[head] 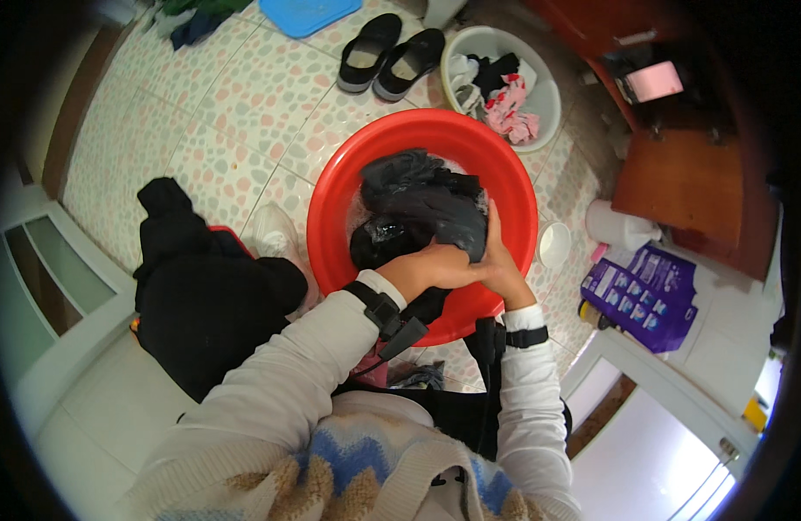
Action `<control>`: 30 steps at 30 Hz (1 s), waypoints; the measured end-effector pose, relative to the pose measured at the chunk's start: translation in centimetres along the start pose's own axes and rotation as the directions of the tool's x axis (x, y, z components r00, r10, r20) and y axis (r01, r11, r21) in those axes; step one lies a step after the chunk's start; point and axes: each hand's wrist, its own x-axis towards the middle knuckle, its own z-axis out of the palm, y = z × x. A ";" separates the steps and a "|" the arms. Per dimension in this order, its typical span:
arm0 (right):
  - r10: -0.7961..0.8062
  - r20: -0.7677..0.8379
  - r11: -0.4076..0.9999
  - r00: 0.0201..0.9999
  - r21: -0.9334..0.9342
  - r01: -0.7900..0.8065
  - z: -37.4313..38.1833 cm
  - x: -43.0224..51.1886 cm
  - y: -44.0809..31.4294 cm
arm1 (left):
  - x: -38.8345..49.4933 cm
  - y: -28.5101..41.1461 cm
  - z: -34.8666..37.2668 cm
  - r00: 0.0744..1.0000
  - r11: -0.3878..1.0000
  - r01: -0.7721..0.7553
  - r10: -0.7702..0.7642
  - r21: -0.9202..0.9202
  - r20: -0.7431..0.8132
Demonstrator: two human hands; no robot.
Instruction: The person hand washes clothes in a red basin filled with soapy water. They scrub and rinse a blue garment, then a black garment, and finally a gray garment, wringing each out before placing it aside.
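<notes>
A red plastic basin point(327, 195) stands on the tiled floor before me, with wet dark clothing point(433, 208) and some suds in it. Both hands are over its near right part, close together. My left hand point(439, 266) grips the lower edge of a dark grey garment; its fingers are partly hidden by the cloth. My right hand point(498, 260) lies along the right side of the same garment, fingers pointing away from me, its palm against the bunched cloth. Black straps with small devices are around both wrists.
Beyond the basin are a pair of black shoes point(391, 57) and a white tub point(553, 98) of laundry. A small white cup point(553, 244), a white jug point(619, 225) and purple packaging point(641, 299) are at right. Black clothing point(205, 293) lies heaped at left, beside a white shoe point(275, 234).
</notes>
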 end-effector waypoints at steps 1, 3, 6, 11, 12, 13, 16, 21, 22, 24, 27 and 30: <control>0.102 0.018 0.988 0.995 0.112 -0.103 0.3 -0.6 0.6 | 0.1 -0.1 0.0 0.998 0.999 -0.043 0.041 0.032 0.047; 0.117 0.013 0.963 0.993 0.242 -0.117 0.5 -1.8 2.1 | -0.5 -0.2 0.9 0.954 0.953 -0.231 0.261 0.198 -0.145; 0.211 -0.165 0.947 0.964 0.280 -0.159 1.2 -1.2 4.8 | -0.8 -0.5 1.6 0.900 0.934 -0.254 0.323 0.250 -0.293; 0.167 -0.420 0.973 0.892 0.218 -0.079 -1.8 1.4 1.5 | 1.2 -4.1 2.8 0.668 0.764 -0.536 0.124 -0.359 -0.733; 0.131 -0.408 0.952 0.903 0.306 0.000 -2.4 1.1 -0.5 | 2.1 -5.7 3.2 0.637 0.716 -0.498 -0.080 -0.488 -0.767; 0.008 -0.462 0.987 0.887 0.146 0.067 -3.1 0.7 -2.9 | 3.3 -8.4 2.6 0.572 0.807 -0.414 -0.128 -0.420 -0.811; -0.124 -0.535 0.979 0.836 0.072 0.191 -5.5 -1.7 -10.4 | 5.7 -16.5 3.4 0.499 0.526 -0.340 -0.602 -0.780 -0.623; -0.236 -0.635 0.960 0.736 -0.036 0.277 -8.8 -5.7 -19.6 | 7.1 -20.7 7.5 0.408 0.546 -0.110 -0.737 -0.831 -0.539; -0.245 -0.658 0.960 0.712 -0.064 0.272 -9.3 -6.3 -20.7 | 7.0 -20.3 7.8 0.445 0.542 -0.056 -0.738 -0.839 -0.507; -0.257 -0.696 0.957 0.670 -0.087 0.277 -10.2 -7.4 -22.3 | 7.0 -18.8 7.6 0.472 0.509 -0.051 -0.746 -0.859 -0.470; -0.272 -0.749 0.950 0.604 -0.109 0.293 -11.5 -8.9 -24.0 | 7.0 -17.0 6.9 0.512 0.488 -0.225 -0.677 -0.843 -0.529; -0.298 -0.758 0.936 0.580 -0.112 0.334 -12.5 -9.0 -24.9 | 7.1 -15.8 6.6 0.423 0.681 -0.178 -0.599 -0.710 -0.680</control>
